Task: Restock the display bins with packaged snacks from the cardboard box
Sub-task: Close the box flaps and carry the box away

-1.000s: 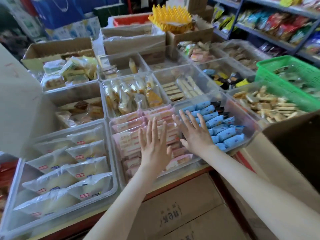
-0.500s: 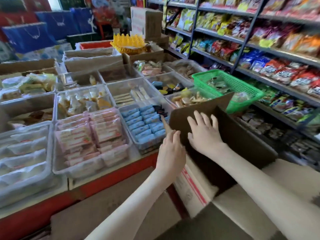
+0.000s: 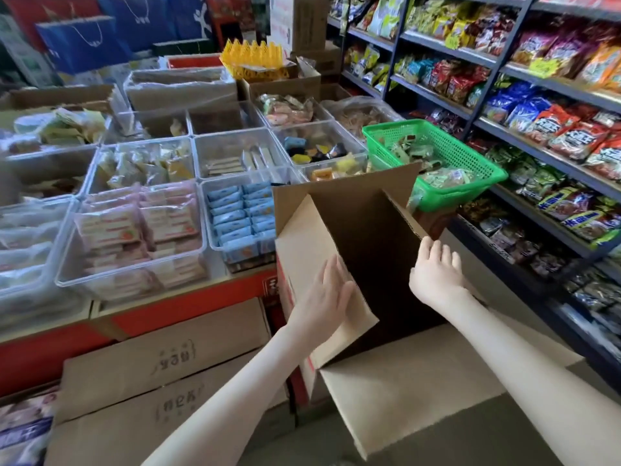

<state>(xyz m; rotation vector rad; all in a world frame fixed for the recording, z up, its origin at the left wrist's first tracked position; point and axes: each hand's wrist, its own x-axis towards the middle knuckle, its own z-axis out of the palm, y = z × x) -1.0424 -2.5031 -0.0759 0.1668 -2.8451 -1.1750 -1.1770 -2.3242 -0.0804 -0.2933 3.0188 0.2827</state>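
Showed nearest the wide front flap (image 3: 403, 391) of the cardboard box (image 3: 369, 230), folded down toward the person. Pressed the left hand (image 3: 327, 297) flat against the left flap (image 3: 302, 237), with fingers straight and close together, grasping nothing. Placed the right hand (image 3: 437, 274) at the lower end of the right flap (image 3: 403, 213), with fingertips touching the cardboard edge and fingers loosely extended, not curled round it. Stood open just beside the right end of the red counter (image 3: 201, 297), with the back flap (image 3: 346, 186) upright. Looked only dark inside, so could not tell what packaged snacks were there. Noted to the left, below the counter, closed brown cartons (image 3: 161, 361) with printing. Saw on the counter clear display bins (image 3: 67, 274): white packets (image 3: 20, 237) at the far left, pink packets (image 3: 141, 227) in the middle, blue packets (image 3: 235, 216) in the bin just beside the box. Found behind the box a green plastic basket (image 3: 463, 193) holding green-wrapped pieces. Noted farther back more bins with mixed sweets (image 3: 312, 146) and a yellow spiked plastic piece (image 3: 252, 58). Saw along the right dark shelves (image 3: 497, 67) full of snack bags (image 3: 551, 126), and at the far back blue paper bags (image 3: 84, 42) with cord handles.
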